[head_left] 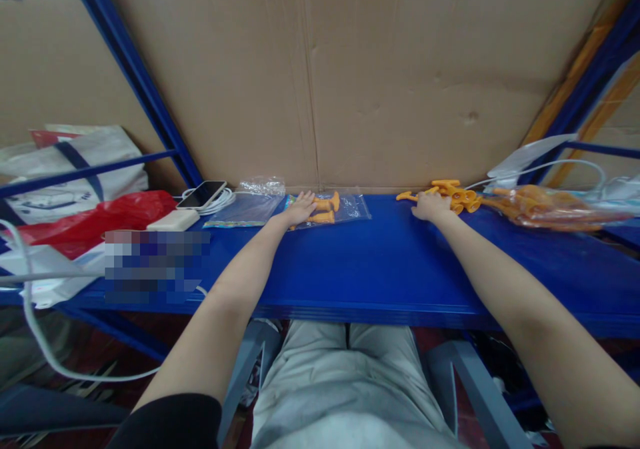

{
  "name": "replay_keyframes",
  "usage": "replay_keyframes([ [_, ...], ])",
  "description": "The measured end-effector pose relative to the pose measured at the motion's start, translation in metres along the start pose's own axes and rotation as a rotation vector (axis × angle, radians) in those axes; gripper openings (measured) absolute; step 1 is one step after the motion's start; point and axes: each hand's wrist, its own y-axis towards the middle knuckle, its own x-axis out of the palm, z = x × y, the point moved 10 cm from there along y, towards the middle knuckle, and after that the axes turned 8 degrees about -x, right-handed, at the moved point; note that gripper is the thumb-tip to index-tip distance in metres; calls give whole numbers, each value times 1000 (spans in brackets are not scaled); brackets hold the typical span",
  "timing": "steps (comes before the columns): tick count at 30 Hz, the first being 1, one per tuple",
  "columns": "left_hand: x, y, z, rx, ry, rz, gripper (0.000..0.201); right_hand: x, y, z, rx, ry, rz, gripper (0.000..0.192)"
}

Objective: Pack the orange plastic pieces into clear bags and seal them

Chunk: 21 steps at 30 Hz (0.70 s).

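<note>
Along the far edge of the blue counter [380, 269], against a wall of brown cardboard [380, 75], both hands are laid flat. The left hand [300, 209] is pressed, fingers spread and apart, on a small clear bag [350, 206] in which orange plastic pieces [327, 210] are seen; nothing is clamped in its grip. Just to the left of that bag a flat stack of empty clear bags [245, 209] is lying. The right hand [431, 205] is rested palm down near the middle of the far edge, its fingers touching a loose heap of orange hooks [457, 195]; whether a hook is closed in its grip cannot be told. To the right of the heap, toward the far right corner, a large clear bag [550, 209] filled with more orange pieces is lying. Toward the far left corner a phone [201, 194] is set on coiled white cable, with a white charger block [173, 220] just in front of it and a red plastic bag [90, 222] beside that. On a white bag [75, 169] further left print is seen, but it is too blurred to be read.
</note>
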Motion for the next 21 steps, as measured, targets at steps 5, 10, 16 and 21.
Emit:
replay_keyframes([
  [5, 4, -1, 2, -23, -12, -76, 69, -16, -4, -18, -49, -6, 46, 48],
  [10, 5, -1, 3, -26, -2, -87, 69, -36, -9, -44, -124, 202, 101, 46],
  [16, 3, -2, 6, -8, 3, -79, 68, -22, -16, -65, -348, 3, 144, 53],
  [21, -3, -6, 7, -57, -13, -68, 66, -2, -17, -78, -502, -32, 58, 55],
])
